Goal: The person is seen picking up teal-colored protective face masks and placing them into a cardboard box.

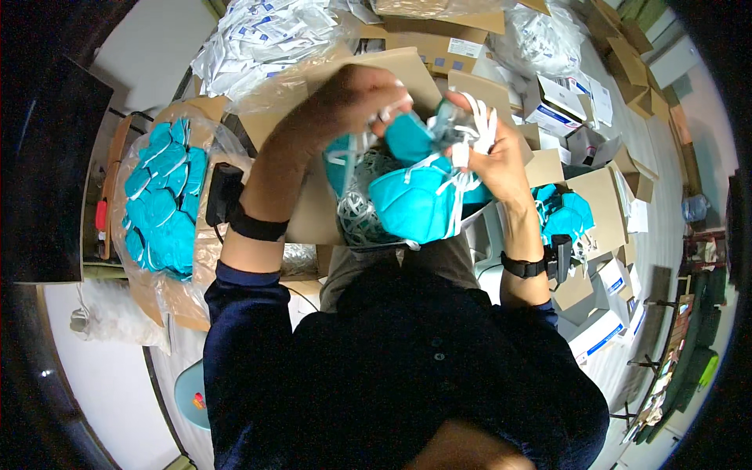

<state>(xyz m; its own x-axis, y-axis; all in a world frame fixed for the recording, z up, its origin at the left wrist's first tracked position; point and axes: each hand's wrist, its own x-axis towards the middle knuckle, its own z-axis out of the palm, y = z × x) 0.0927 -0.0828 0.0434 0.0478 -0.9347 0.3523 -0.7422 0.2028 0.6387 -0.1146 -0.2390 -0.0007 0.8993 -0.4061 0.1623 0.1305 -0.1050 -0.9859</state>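
Both my hands are over an open cardboard box (427, 70) in front of me. My left hand (364, 98) is closed, its fingertips at the edge of a teal face mask (409, 139); blurred white strap hangs below them. My right hand (493, 160) is closed around a bunch of white elastic straps (470, 129) and the side of that mask. Under the hands, a larger teal mask (415, 204) shows its outer face. Beside it in the box lies a tangle of white straps (358, 205). Other masks in the box are partly hidden.
At left stands a plastic-lined box (202, 262) full of teal masks (163, 200). More masks (565, 215) lie in a box at right. White packets (270, 47) are heaped at the back left. Small white cartons (554, 106) lie at right. A pale blue stool (190, 395) stands at lower left.
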